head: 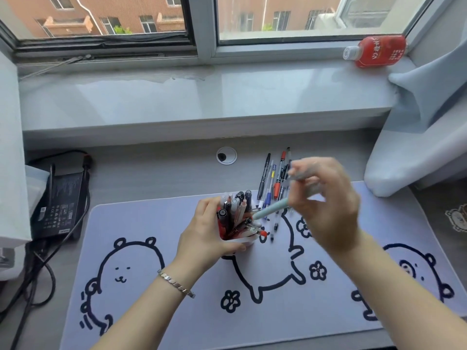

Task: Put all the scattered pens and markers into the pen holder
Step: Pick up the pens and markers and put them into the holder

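I look down on a grey table (156, 178) under a window, with a pale mat (161, 311) printed with cartoon bears spread across it. My left hand (204, 238) wraps around the near side of the pen holder (236, 239), a small cup standing on the mat at centre, fingers closed firmly on its wall. The holder is already crowded with pens and markers, their caps splaying outward in all directions.

My right hand (326, 205) hovers just right of the holder, its grip pinched narrow around a pale green pen (271, 209). The pen slants down and left, its lower end right at the holder's rim among the other caps. The hand is motion-blurred, so I cannot tell exactly which fingers carry it.

Behind the right hand, a loose cluster of pens (274, 180) lies where the far edge of the mat meets the bare table, black, blue and red barrels roughly parallel. A few more lie on the mat just right of the holder.

The risk I judge here is crowding: the green pen may strike a leaning cap rather than a gap, then skid off or lever a neighbour out. A hard push could tip the holder toward my left palm. The pens partly hidden by my hand could also be overlooked.
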Motion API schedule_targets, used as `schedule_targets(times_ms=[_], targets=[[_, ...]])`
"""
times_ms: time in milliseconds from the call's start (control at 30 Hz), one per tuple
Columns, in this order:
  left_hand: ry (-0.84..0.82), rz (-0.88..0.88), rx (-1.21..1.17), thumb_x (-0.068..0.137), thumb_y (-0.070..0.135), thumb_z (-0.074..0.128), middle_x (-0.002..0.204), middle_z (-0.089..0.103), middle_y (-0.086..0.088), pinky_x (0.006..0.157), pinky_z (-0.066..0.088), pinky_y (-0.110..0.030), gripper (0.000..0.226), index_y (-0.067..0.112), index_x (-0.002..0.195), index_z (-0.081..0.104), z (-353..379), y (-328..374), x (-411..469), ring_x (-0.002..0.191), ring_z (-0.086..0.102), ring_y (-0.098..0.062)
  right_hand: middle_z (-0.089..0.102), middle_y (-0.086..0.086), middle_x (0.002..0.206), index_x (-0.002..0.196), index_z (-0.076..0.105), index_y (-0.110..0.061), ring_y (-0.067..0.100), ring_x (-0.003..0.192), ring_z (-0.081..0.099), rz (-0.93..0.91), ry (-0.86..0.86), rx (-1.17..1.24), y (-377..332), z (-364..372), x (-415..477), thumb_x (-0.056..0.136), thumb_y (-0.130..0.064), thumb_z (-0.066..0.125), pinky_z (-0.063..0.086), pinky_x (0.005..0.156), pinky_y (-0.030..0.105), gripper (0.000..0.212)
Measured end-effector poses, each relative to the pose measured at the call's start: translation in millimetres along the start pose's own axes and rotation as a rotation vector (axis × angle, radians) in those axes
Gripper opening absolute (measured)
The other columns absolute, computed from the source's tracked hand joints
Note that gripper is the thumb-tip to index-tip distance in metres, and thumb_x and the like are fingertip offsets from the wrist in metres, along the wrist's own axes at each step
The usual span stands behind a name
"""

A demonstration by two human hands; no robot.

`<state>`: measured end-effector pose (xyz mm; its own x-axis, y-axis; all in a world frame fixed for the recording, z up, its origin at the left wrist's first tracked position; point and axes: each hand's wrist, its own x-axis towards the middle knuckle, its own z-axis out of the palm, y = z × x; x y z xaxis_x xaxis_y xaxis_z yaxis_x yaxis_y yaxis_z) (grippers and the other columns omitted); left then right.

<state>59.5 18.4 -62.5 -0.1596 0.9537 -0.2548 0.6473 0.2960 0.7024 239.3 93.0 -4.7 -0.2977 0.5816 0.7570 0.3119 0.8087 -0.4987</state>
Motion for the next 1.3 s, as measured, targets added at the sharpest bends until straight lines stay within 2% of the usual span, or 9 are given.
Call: schedule_targets(times_ms=[200,333,467,667,867,1000,1067,1167,1300], targets=[[0.008,-0.019,0.007,0.048,0.051,0.083,0.111,0.037,0.020,0.072,0.050,-0.031,0.079,0.033,0.112,0.041,2,0,0,0.095,0.051,-0.006,0.056,0.007,0.091,0.101,0.052,-0.004,0.012,0.080,0.055,-0.097,-0.161,0.105,8,44,-28,0.095,-0.012,0.047,0.052,0.077,0.017,0.012],[0.023,0.008,0.028,0.053,0.044,0.079,0.111,0.038,0.017,0.069,0.050,-0.032,0.072,0.031,0.113,0.042,3,-3,0,0.095,0.053,-0.012,0.059,0.001,0.088,0.097,0.052,-0.015,0.006,0.083,0.056,0.165,-0.392,0.280,-3,51,-62,0.092,-0.015,0.051,0.046,0.082,0.010,0.006],[0.031,0.001,-0.010,0.048,0.049,0.082,0.111,0.037,0.021,0.074,0.051,-0.033,0.080,0.035,0.116,0.041,3,-2,-1,0.097,0.052,-0.007,0.057,-0.016,0.083,0.115,0.034,-0.039,0.013,0.075,0.061,0.413,-0.295,0.238,-9,52,-60,0.082,-0.020,0.054,0.052,0.070,0.023,0.043],[0.019,-0.011,0.002,0.049,0.049,0.082,0.111,0.038,0.019,0.071,0.051,-0.033,0.079,0.033,0.114,0.041,3,-2,-2,0.095,0.050,-0.007,0.067,0.007,0.075,0.120,0.048,-0.017,0.018,0.073,0.057,0.302,-0.208,-0.057,-6,62,-57,0.080,-0.014,0.057,0.051,0.071,0.034,0.041],[0.021,0.005,-0.005,0.057,0.041,0.077,0.118,0.040,0.016,0.075,0.051,-0.033,0.071,0.031,0.117,0.041,3,-3,-2,0.099,0.050,-0.008,0.048,0.006,0.139,0.131,0.041,-0.008,0.012,0.139,0.024,0.235,-0.471,-0.318,-9,60,-95,0.096,-0.037,0.036,0.020,0.109,0.031,0.046],[0.012,-0.020,0.019,0.057,0.043,0.079,0.117,0.041,0.012,0.074,0.052,-0.038,0.072,0.027,0.115,0.041,2,-3,0,0.099,0.052,-0.013,0.030,0.003,0.150,0.136,0.039,-0.008,0.015,0.142,0.008,0.264,-0.723,-0.381,-11,60,-68,0.091,-0.059,0.011,0.008,0.112,0.034,0.073],[0.011,-0.018,-0.001,0.052,0.049,0.079,0.109,0.040,0.015,0.070,0.051,-0.034,0.068,0.032,0.106,0.041,3,-3,-1,0.094,0.053,-0.011,0.030,0.000,0.150,0.133,0.047,-0.008,0.009,0.141,0.009,0.358,-0.787,-0.147,-8,50,-47,0.089,-0.056,0.021,0.004,0.113,0.024,0.069],[0.026,-0.022,-0.027,0.046,0.059,0.081,0.108,0.042,0.020,0.071,0.051,-0.031,0.070,0.041,0.098,0.039,4,-2,-2,0.094,0.052,-0.005,0.059,0.005,0.127,0.116,0.062,-0.008,0.009,0.120,0.046,0.603,-0.465,-0.035,23,32,-19,0.091,-0.029,0.046,0.025,0.100,0.006,0.037],[0.036,-0.013,-0.016,0.045,0.060,0.081,0.112,0.042,0.020,0.075,0.049,-0.029,0.077,0.039,0.107,0.041,4,-2,-1,0.097,0.051,-0.003,0.061,0.015,0.110,0.114,0.057,-0.006,0.029,0.101,0.057,1.088,-0.476,-0.373,101,33,-3,0.089,-0.018,0.051,0.043,0.083,0.032,0.028]])
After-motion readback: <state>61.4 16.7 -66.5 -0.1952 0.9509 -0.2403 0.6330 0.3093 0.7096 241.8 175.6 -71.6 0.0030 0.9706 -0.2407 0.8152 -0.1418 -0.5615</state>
